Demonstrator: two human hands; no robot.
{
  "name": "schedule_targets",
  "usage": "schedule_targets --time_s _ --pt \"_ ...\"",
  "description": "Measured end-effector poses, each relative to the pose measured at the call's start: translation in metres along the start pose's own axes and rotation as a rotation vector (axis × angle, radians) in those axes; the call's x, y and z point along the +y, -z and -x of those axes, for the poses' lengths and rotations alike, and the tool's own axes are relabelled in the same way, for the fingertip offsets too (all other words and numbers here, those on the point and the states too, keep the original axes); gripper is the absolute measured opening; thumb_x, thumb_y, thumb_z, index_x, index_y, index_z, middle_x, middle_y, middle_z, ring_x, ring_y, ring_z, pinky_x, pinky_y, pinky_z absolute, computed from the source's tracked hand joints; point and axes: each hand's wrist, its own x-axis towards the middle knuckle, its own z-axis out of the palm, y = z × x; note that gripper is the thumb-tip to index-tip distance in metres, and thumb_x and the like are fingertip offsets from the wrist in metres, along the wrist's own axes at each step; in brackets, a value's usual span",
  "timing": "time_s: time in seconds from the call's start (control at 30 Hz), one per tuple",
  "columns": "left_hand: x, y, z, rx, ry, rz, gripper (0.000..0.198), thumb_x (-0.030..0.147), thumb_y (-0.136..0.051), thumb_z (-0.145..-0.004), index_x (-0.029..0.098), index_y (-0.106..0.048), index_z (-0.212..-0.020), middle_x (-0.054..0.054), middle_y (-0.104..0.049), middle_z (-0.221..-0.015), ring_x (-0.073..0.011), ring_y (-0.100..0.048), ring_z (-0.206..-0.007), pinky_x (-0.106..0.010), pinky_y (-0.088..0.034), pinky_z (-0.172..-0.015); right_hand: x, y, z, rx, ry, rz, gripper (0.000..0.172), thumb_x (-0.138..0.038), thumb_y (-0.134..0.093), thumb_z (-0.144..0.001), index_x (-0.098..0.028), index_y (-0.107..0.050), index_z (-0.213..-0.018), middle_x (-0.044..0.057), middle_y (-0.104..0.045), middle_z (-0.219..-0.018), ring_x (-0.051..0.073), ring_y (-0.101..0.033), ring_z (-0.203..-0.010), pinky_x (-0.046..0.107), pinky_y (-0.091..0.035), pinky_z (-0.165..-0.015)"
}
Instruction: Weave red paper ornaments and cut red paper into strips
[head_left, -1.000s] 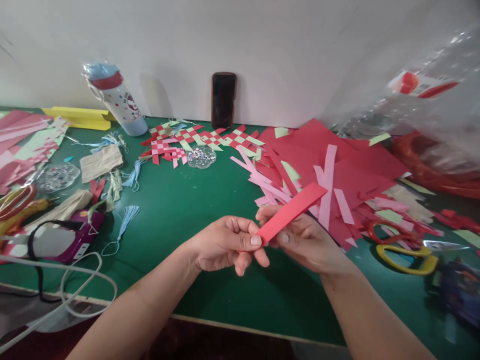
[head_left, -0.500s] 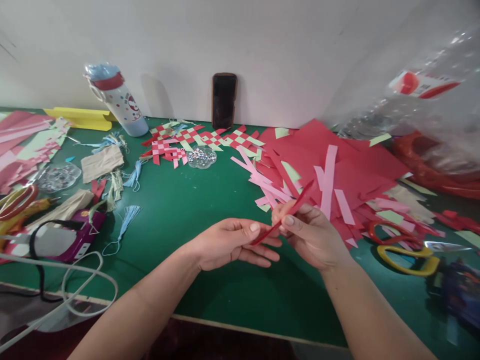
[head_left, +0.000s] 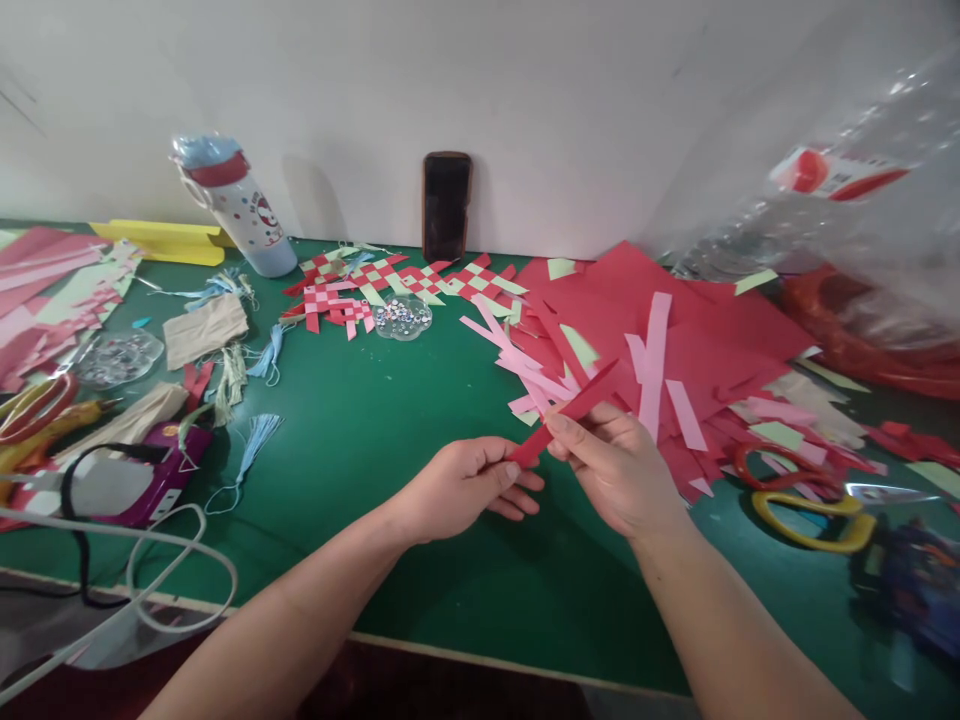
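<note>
Both of my hands hold one red paper strip (head_left: 577,403) above the green table (head_left: 390,400). My left hand (head_left: 465,488) pinches the strip's near end between thumb and fingers. My right hand (head_left: 611,462) grips its middle, fingers closed round it. The strip is folded lengthwise and looks narrow, slanting up to the right. Just beyond my right hand lies a pile of red sheets with pink and pale green strips (head_left: 660,340).
Woven red-and-green paper mats (head_left: 390,280), a tray of googly eyes (head_left: 403,315), a phone (head_left: 446,205) against the wall and a bottle (head_left: 236,205) stand at the back. Scissors (head_left: 806,495) lie at right. A glue gun, cables (head_left: 127,560) and tassels crowd the left.
The flat wide red strip has been folded lengthwise into a narrow one. My right hand shifted up along it and my left hand re-pinched its near end.
</note>
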Motion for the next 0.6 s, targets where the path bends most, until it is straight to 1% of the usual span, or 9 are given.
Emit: schedule_targets --time_s 0.17,0.37,0.5,0.6 --pt "0.0039 -0.0031 0.0005 0.006 0.042 0.052 0.030 0.040 -0.070 -0.083 0.013 -0.060 -0.092 -0.007 -0.069 -0.089 -0.0135 -0.069 -0.073 -0.029 -0.055 -0.070 0.0005 -0.0001 0.0001 -0.009 0.009 0.021 0.025 -0.041 -0.078 -0.075 -0.020 -0.064 -0.072 -0.004 -0.052 -0.056 0.009 -0.046 -0.055 0.025 -0.038 -0.055" --pt "0.0078 -0.0034 0.0028 -0.015 0.063 0.087 0.025 0.035 -0.069 -0.085 0.012 -0.062 -0.092 -0.007 -0.070 -0.089 -0.0137 -0.070 -0.074 -0.028 -0.056 -0.070 0.0003 0.0000 0.0003 0.001 0.015 0.053 0.027 -0.042 -0.077 -0.075 -0.020 -0.061 -0.070 -0.004 -0.053 -0.055 0.009 -0.047 -0.055 0.026 -0.037 -0.055" --pt "0.0096 -0.0033 0.0032 -0.015 0.054 0.094 0.029 0.032 -0.074 -0.081 0.013 -0.062 -0.098 -0.007 -0.071 -0.089 -0.0141 -0.070 -0.076 -0.027 -0.056 -0.071 0.0017 -0.0011 0.0002 0.022 0.020 0.077 0.029 -0.043 -0.077 -0.075 -0.020 -0.060 -0.070 -0.004 -0.053 -0.055 0.010 -0.047 -0.054 0.026 -0.038 -0.055" --pt "0.0070 -0.0028 0.0014 0.019 0.029 0.092 0.034 0.032 -0.078 -0.076 0.013 -0.060 -0.099 -0.006 -0.072 -0.088 -0.0130 -0.070 -0.075 -0.025 -0.056 -0.070 0.0044 -0.0021 0.0002 0.037 0.023 0.097 0.031 -0.045 -0.077 -0.075 -0.020 -0.059 -0.070 -0.004 -0.054 -0.056 0.011 -0.048 -0.055 0.026 -0.038 -0.054"
